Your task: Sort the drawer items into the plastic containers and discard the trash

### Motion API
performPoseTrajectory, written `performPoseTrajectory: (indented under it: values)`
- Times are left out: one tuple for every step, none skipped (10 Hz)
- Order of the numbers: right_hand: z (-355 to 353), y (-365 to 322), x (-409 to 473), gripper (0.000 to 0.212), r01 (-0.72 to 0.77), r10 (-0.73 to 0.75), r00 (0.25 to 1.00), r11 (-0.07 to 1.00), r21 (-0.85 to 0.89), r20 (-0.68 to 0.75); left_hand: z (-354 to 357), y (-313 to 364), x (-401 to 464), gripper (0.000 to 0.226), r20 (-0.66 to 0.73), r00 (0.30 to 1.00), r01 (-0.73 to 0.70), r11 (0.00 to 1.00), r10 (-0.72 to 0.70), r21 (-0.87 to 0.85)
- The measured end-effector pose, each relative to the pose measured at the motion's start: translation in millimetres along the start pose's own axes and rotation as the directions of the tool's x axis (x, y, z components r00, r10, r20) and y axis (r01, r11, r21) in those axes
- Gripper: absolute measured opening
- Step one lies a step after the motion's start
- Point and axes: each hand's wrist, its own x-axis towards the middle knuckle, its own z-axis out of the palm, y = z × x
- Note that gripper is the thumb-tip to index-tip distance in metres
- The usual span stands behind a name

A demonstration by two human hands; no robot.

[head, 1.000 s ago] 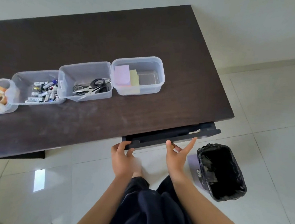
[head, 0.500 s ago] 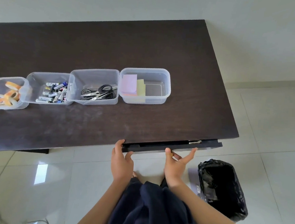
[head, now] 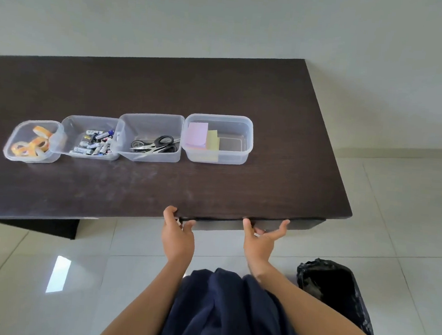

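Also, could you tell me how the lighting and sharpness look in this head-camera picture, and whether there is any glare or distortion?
Head view: soft, even daylight; a bright window reflection glares off the glossy floor tile; the dark table shows dull sheen and smudges; wide-angle lens skews the table's edges; the left hand and right hand look slightly soft; the black-lined bin interior is too dark to read.

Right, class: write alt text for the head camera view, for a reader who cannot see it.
Two hands, left hand and right hand, press a nearly shut drawer under a dark table. On it stand four clear containers holding tape, batteries, scissors and sticky notes; a black-lined bin stands on the floor.
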Motion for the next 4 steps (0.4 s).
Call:
performPoseTrajectory:
  values:
    - [-9, -12, -3, 0.110, -0.027, 0.035, 0.997, 0.994, -0.104, 0.075, -5, 6, 1, 0.041, 0.035, 0.999, 0.007, 1.000, -0.008, 0.031]
    - [-19, -18, -6, 0.107, -0.013, 0.049, 0.987, 0.974, -0.226, 0.154, -11, 5, 2, 0.038, 0.094, 0.996, -0.009, 0.995, 0.000, 0.095]
    - [-22, -38, -14, 0.101, -0.094, 0.115, 0.988, 0.979, -0.182, 0.105, -18, 6, -1, 0.045, 0.110, 0.993, -0.054, 0.983, 0.035, 0.173]
    - [-31, -57, -13, 0.089, -0.174, 0.173, 0.979, 0.985, -0.004, -0.103, -22, -50, -10, 0.071, 0.124, 0.956, -0.279, 0.954, 0.265, 0.112]
